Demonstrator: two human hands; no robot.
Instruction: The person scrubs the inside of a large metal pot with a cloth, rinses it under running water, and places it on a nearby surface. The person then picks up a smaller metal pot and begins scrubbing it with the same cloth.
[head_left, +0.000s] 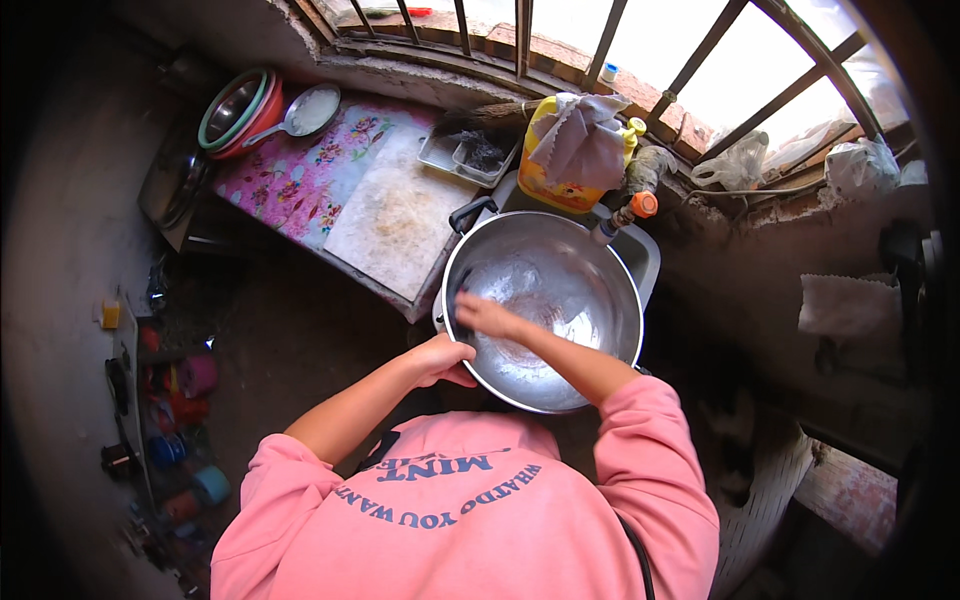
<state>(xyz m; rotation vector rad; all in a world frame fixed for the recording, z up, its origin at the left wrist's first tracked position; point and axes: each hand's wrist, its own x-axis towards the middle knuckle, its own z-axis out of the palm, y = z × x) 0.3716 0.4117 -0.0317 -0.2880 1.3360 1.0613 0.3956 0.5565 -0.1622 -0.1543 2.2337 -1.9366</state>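
A wide steel pot (592, 281) with black handles sits on a pale sink (649, 259), below a tap with an orange handle (643, 204). My left hand (444, 360) grips its near left rim, the thumb over the edge and the fingers outside. Inside the pot, my right hand (486, 315) is against the left inner wall, blurred by motion. Something dark shows by its fingertips; whether it is a scrubber or a shadow I cannot tell. Whitish streaks mark the pot's shiny bottom.
Left of the pot, a stained white board (397, 217) lies on a floral-covered table (277, 176). Clear trays (480, 161), stacked basins (238, 112) and a ladle of white stuff (311, 111) stand there. A yellow jug (559, 184) draped with a cloth (581, 139) stands behind the pot, under a barred window.
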